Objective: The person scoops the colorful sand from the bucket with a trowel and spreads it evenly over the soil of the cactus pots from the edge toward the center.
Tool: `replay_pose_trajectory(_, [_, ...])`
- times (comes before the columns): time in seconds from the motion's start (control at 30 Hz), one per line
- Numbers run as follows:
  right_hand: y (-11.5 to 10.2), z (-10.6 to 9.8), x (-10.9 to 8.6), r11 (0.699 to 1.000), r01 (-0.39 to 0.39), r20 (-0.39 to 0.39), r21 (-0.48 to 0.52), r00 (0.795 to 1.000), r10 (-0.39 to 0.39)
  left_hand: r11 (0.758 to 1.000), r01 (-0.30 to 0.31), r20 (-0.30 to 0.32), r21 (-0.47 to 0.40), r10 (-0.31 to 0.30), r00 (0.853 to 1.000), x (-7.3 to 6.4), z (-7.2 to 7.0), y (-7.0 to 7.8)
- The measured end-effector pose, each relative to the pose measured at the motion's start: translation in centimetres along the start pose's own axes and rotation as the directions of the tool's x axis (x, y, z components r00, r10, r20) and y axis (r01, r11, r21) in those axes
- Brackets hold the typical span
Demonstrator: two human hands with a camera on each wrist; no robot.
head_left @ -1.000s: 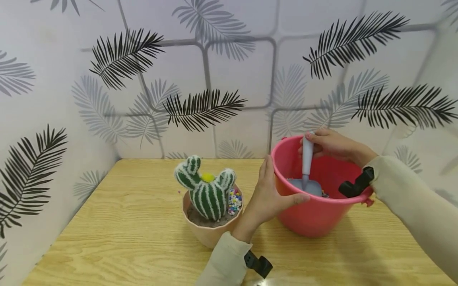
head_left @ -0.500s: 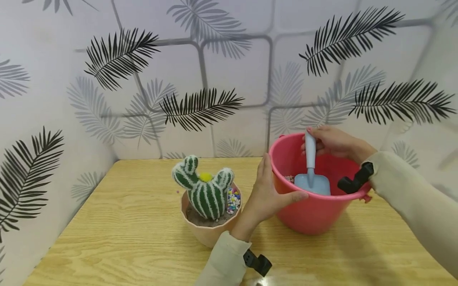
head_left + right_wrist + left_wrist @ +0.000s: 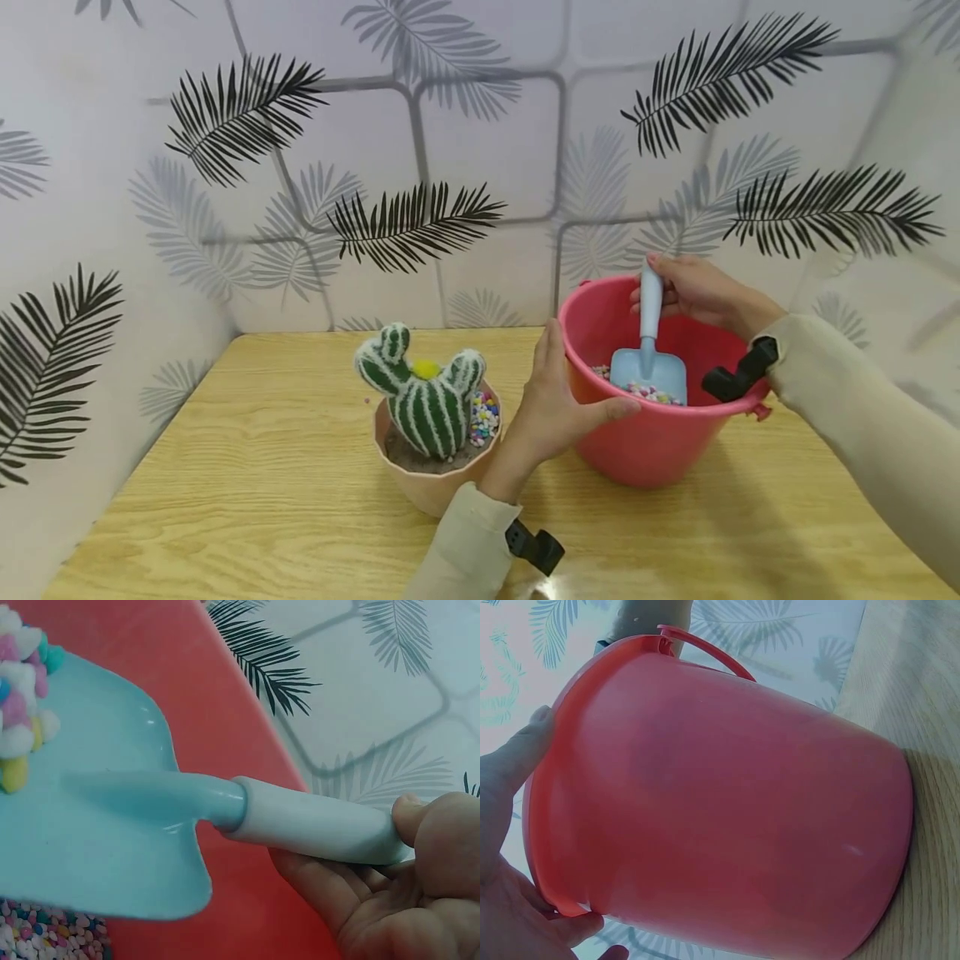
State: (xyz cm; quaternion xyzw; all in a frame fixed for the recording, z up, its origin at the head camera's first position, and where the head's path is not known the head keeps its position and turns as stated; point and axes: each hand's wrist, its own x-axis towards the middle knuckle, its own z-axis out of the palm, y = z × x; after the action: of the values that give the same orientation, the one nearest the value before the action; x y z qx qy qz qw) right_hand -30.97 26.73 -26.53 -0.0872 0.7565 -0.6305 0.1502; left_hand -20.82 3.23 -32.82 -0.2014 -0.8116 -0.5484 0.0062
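R arm [image 3: 847, 425] reached over pink bucket [image 3: 645, 450], R hand [image 3: 701, 287] fingers clamped on trowel [image 3: 648, 329] by its hdl.
Trowel w/ pebbles [image 3: 652, 392] tilted inside bucket; L hand [image 3: 555, 404], thumb & fingers apart, touched rim.

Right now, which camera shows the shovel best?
Right wrist view: the shovel is large, its pebbles clear, though its tip is cut off. The head view shows it smaller, blade inside the bucket; the left wrist view shows none.

Smooth plastic bucket [image 3: 637, 450], smooth plastic scoop [image 3: 112, 840], fuzzy cactus [image 3: 427, 417], wood-grained table [image 3: 247, 467]
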Motion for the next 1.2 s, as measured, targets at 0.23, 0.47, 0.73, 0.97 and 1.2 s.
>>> replay_pose_trajectory(0.23, [-0.5,0.2,0.1,0.999,-0.031,-0.049,-0.02,0.998,0.03,1.0,-0.003,-0.005,-0.003,0.003,1.0,0.1,-0.1,0.0])
replay_pose_trajectory(0.47, [-1.0,0.3,0.4,0.996,-0.071,-0.102,-0.054,0.993,0.065,1.0,0.001,-0.003,0.003,-0.001,1.0,0.1,-0.2,0.0])
replay_pose_trajectory(0.73, [-1.5,0.2,0.5,0.994,-0.073,-0.139,-0.078,0.988,0.062,1.0,0.007,-0.002,0.001,-0.007,1.0,0.1,-0.1,0.0])
replay_pose_trajectory(0.97, [-2.1,-0.4,0.3,0.995,-0.072,-0.173,-0.065,0.983,0.06,1.0,-0.008,0.004,-0.008,0.008,1.0,0.2,-0.2,0.1])
replay_pose_trajectory(1.2, [-2.4,-0.9,0.2,0.991,-0.115,-0.214,-0.069,0.972,0.098,1.0,0.011,0.003,-0.005,-0.011,1.0,0.0,-0.1,0.1])
